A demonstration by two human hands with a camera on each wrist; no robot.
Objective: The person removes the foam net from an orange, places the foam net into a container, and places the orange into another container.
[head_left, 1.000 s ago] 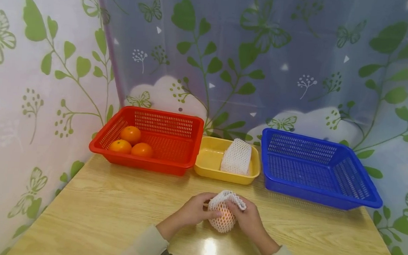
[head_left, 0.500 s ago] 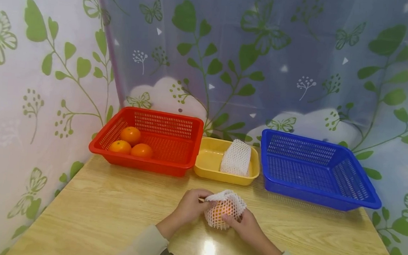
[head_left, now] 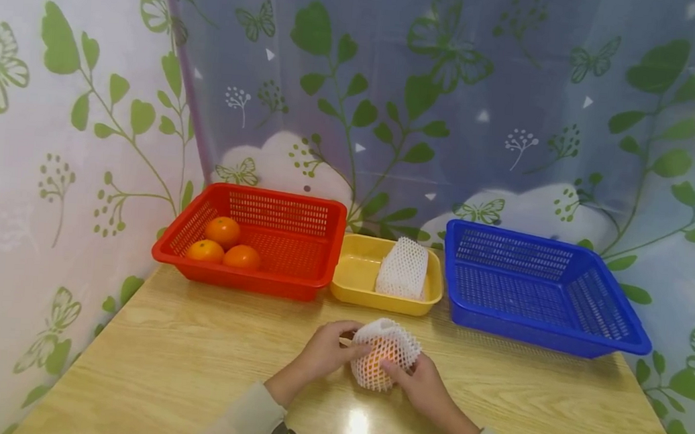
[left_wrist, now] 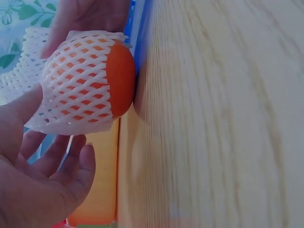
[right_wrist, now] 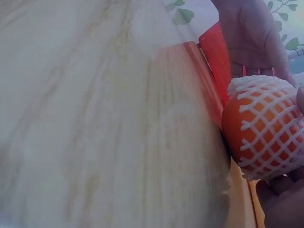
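Observation:
Low over the front middle of the table, both hands hold an orange (right_wrist: 234, 124) partly covered by a white foam net sleeve (head_left: 373, 373). Its bare bottom end shows in both wrist views. My left hand (head_left: 321, 355) has thumb and forefinger at the sleeve's left upper side, pinching the foam; its other fingers (left_wrist: 85, 166) hang loosely curled below. From the right, my right hand (head_left: 429, 391) grips the covered orange, thumb across the front and fingers around the far side, partly hidden. The sleeve's loose end (left_wrist: 23, 61) extends past the fruit.
A red basket (head_left: 246, 280) with several oranges (head_left: 242, 257) stands back left. Beside it, a yellow tray (head_left: 351, 291) holds white foam net sleeves (head_left: 403, 268). The blue basket (head_left: 533, 334) is back right, and a patterned curtain (head_left: 387, 166) hangs behind.
My right hand has moved from the sleeve's upper edge down to the orange's right side. The sleeve's folded top now stands more upright, and my left hand has shifted slightly up.

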